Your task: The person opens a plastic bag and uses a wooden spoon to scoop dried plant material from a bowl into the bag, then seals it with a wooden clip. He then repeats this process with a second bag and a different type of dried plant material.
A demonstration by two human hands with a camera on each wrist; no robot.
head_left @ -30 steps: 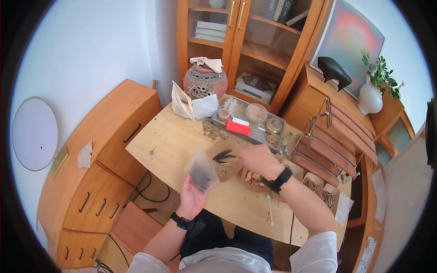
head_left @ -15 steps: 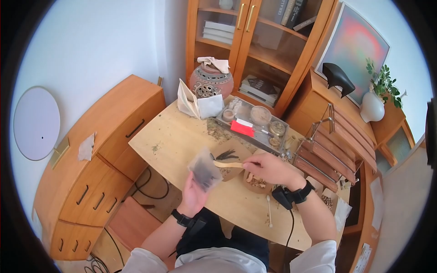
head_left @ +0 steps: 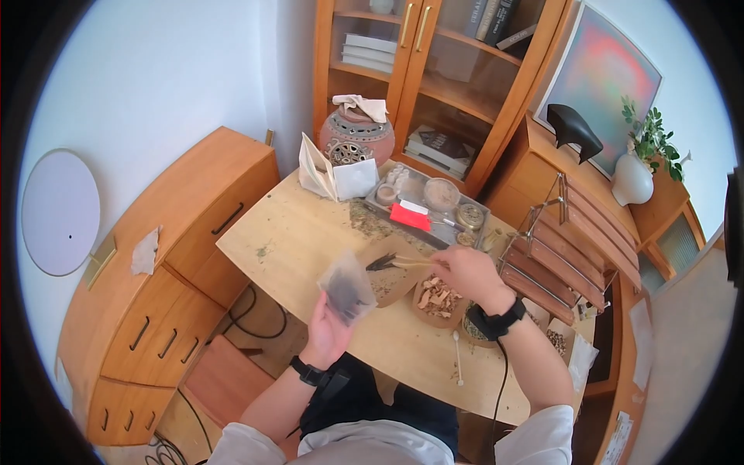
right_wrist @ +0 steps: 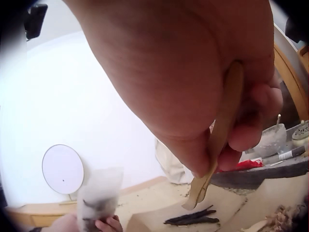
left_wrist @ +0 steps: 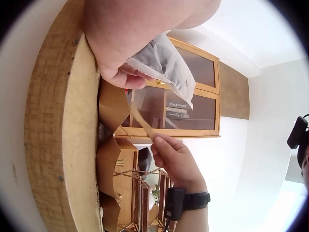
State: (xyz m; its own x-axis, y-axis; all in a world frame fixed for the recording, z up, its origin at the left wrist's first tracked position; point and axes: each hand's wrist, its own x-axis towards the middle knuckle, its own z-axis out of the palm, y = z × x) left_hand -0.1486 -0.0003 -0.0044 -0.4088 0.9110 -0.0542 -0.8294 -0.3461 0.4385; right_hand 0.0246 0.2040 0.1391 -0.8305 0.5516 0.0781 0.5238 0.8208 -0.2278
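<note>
Lying on brown paper (head_left: 398, 288), dark strips (right_wrist: 191, 219) are flanked by the left hand (head_left: 328, 329), by which a cloudy bag (head_left: 347, 291) is gripped, and the right hand (head_left: 476, 279), whose pinched wooden tongs (right_wrist: 223, 123) are poised nearest, roughly along the strips' long axis; contact cannot be told.

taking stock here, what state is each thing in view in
translucent bag, held up in the left hand, dark pieces inside
wooden tongs, gripped by the right hand
dark strips, lying loose below the tongs
pale chips, loose, heaped
white stick, lying on the table
glass cabinet doors, shut
wooden drawers, shut
cloth, crumpled, draped over the round pot
white vase, upright, leafy stems in it
</note>
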